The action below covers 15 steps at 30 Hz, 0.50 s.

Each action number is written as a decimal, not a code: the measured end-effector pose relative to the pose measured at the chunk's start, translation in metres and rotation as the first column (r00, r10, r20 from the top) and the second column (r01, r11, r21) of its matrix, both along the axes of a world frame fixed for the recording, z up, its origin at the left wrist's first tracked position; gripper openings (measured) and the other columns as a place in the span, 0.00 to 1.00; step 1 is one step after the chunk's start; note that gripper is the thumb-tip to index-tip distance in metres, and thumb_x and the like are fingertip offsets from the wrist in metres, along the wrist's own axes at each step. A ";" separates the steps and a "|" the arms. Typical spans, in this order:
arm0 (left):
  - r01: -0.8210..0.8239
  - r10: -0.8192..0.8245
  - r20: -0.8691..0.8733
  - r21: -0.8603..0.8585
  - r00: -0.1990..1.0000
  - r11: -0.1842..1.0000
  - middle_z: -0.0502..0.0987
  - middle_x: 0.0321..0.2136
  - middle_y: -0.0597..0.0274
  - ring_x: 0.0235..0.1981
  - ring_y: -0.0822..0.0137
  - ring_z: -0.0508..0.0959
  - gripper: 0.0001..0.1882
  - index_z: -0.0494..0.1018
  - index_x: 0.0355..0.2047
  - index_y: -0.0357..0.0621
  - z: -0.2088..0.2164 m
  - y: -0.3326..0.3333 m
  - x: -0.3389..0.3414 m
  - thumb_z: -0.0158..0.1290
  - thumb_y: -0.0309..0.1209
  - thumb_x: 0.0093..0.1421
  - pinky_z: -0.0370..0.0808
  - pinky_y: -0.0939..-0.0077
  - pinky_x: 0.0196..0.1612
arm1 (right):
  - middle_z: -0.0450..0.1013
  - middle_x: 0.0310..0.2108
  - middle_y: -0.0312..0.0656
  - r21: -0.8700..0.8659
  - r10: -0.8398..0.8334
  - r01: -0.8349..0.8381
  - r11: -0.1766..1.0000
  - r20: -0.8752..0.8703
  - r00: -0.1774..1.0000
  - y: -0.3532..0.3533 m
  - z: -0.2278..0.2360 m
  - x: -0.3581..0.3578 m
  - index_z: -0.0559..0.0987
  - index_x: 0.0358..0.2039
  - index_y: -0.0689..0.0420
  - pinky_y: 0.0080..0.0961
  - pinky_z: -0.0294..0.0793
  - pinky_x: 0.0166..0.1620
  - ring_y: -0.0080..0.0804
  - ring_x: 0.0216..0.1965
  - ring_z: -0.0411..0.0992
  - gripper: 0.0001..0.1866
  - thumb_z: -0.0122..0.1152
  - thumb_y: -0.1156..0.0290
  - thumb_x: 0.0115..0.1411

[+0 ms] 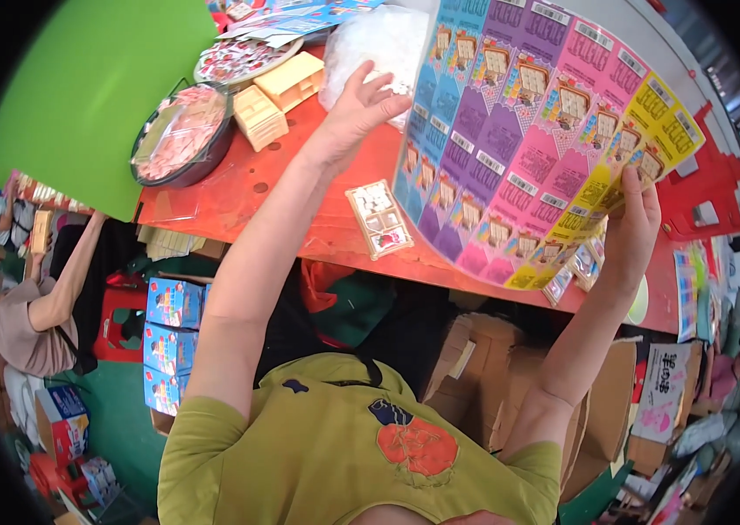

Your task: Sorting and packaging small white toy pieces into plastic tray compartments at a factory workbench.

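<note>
My right hand [637, 219] grips the right edge of a large printed sheet of stickers [519, 157], banded in blue, purple, pink and yellow. The sheet is raised and curved over the right part of the red table [291, 223]. My left hand [357, 118] is lifted with fingers apart and holds nothing; it is left of the sheet, in front of a clear plastic bag [370, 48] of white pieces. Between my forearms lies a small cream plastic tray [378, 219] with compartments and a red-and-white piece. More small trays [584, 262] are partly hidden behind the sheet.
A dark basket [182, 136] of pink pieces stands at left, beside cream plastic boxes [260, 118]. Behind are a bowl [247, 61] of small printed pieces and printed sheets. A green panel [81, 96] rises at left. Blue cartons [173, 337] stack below; another person [33, 306] works at left.
</note>
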<state>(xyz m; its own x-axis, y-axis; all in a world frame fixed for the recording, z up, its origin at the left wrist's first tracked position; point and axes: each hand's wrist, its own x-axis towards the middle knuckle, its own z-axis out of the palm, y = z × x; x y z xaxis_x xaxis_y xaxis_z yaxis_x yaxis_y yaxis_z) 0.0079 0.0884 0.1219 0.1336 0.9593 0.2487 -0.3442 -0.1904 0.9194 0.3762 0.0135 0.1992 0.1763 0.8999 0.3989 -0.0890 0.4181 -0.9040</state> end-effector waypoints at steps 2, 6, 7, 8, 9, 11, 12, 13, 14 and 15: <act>0.096 -0.097 -0.038 -0.029 0.995 0.995 0.56 0.67 0.42 0.68 0.54 0.58 0.66 0.38 0.70 0.32 -0.001 0.005 0.002 0.70 0.51 0.49 0.53 0.60 0.70 | 0.77 0.47 0.37 -0.012 0.026 -0.026 1.000 -0.029 0.999 -0.003 0.002 0.004 0.75 0.51 0.62 0.21 0.72 0.49 0.22 0.47 0.75 0.15 0.56 0.67 0.69; 0.222 -0.236 -0.080 -0.152 0.968 0.963 0.69 0.58 0.52 0.61 0.60 0.68 0.55 0.46 0.70 0.35 -0.012 -0.007 0.022 0.62 0.56 0.57 0.60 0.63 0.65 | 0.76 0.51 0.39 -0.041 0.094 -0.100 0.994 -0.123 0.988 -0.002 -0.004 0.015 0.73 0.54 0.61 0.23 0.74 0.52 0.24 0.49 0.75 0.16 0.53 0.68 0.70; 0.263 -0.275 -0.036 -0.204 0.961 0.943 0.69 0.58 0.53 0.60 0.61 0.68 0.52 0.51 0.68 0.36 -0.016 -0.012 0.028 0.62 0.56 0.57 0.62 0.64 0.64 | 0.76 0.51 0.39 -0.046 0.098 -0.104 0.993 -0.123 0.988 -0.001 -0.006 0.017 0.73 0.54 0.61 0.23 0.74 0.52 0.24 0.49 0.75 0.16 0.53 0.68 0.70; 0.304 -0.311 0.010 -0.252 0.950 0.919 0.69 0.57 0.54 0.58 0.61 0.69 0.48 0.56 0.66 0.37 -0.021 -0.014 0.033 0.61 0.57 0.57 0.63 0.64 0.62 | 0.75 0.51 0.39 -0.060 0.156 -0.166 0.984 -0.142 0.977 -0.001 -0.007 0.020 0.72 0.55 0.61 0.24 0.74 0.52 0.25 0.50 0.75 0.16 0.52 0.68 0.71; 0.373 -0.359 0.102 -0.261 0.928 0.890 0.73 0.53 0.57 0.53 0.64 0.73 0.38 0.65 0.60 0.39 -0.032 -0.012 0.043 0.60 0.54 0.60 0.67 0.68 0.59 | 0.75 0.52 0.39 -0.075 0.214 -0.228 0.971 -0.163 0.963 0.000 -0.007 0.019 0.72 0.56 0.61 0.25 0.75 0.53 0.26 0.51 0.75 0.17 0.51 0.69 0.71; 0.418 -0.394 0.140 -0.271 0.908 0.867 0.75 0.50 0.59 0.49 0.66 0.74 0.34 0.67 0.59 0.39 -0.037 -0.018 0.052 0.59 0.51 0.62 0.69 0.70 0.57 | 0.75 0.52 0.39 -0.086 0.216 -0.233 0.969 -0.176 0.960 -0.003 -0.005 0.010 0.71 0.57 0.61 0.25 0.75 0.53 0.26 0.52 0.75 0.17 0.51 0.68 0.71; 0.462 -0.429 0.176 -0.275 0.886 0.843 0.78 0.47 0.61 0.46 0.68 0.76 0.31 0.69 0.57 0.39 -0.039 -0.022 0.052 0.59 0.48 0.63 0.70 0.72 0.56 | 0.75 0.52 0.39 -0.091 0.219 -0.239 0.967 -0.190 0.957 -0.005 -0.005 0.006 0.71 0.58 0.61 0.25 0.76 0.53 0.26 0.52 0.75 0.17 0.51 0.68 0.71; 0.481 -0.437 0.215 -0.248 0.874 0.841 0.80 0.46 0.62 0.45 0.71 0.78 0.25 0.70 0.56 0.39 -0.039 -0.026 0.049 0.58 0.40 0.64 0.72 0.72 0.55 | 0.75 0.52 0.39 -0.096 0.212 -0.233 0.968 -0.188 0.959 -0.005 -0.007 0.006 0.71 0.58 0.61 0.25 0.76 0.53 0.26 0.52 0.75 0.17 0.51 0.68 0.71; 0.488 -0.443 0.218 -0.248 0.870 0.837 0.80 0.46 0.62 0.45 0.71 0.78 0.25 0.70 0.56 0.39 -0.033 -0.034 0.044 0.58 0.40 0.64 0.72 0.72 0.55 | 0.75 0.52 0.40 -0.091 0.218 -0.237 0.967 -0.177 0.960 -0.005 -0.009 0.008 0.71 0.58 0.61 0.25 0.76 0.53 0.25 0.52 0.74 0.18 0.51 0.68 0.71; 0.503 -0.429 0.317 -0.208 0.846 0.839 0.80 0.45 0.61 0.44 0.72 0.79 0.23 0.71 0.55 0.37 -0.027 -0.043 0.036 0.60 0.35 0.62 0.75 0.72 0.53 | 0.75 0.52 0.40 -0.087 0.224 -0.240 0.967 -0.166 0.960 -0.007 -0.010 0.009 0.70 0.58 0.60 0.25 0.76 0.53 0.25 0.53 0.74 0.18 0.51 0.68 0.71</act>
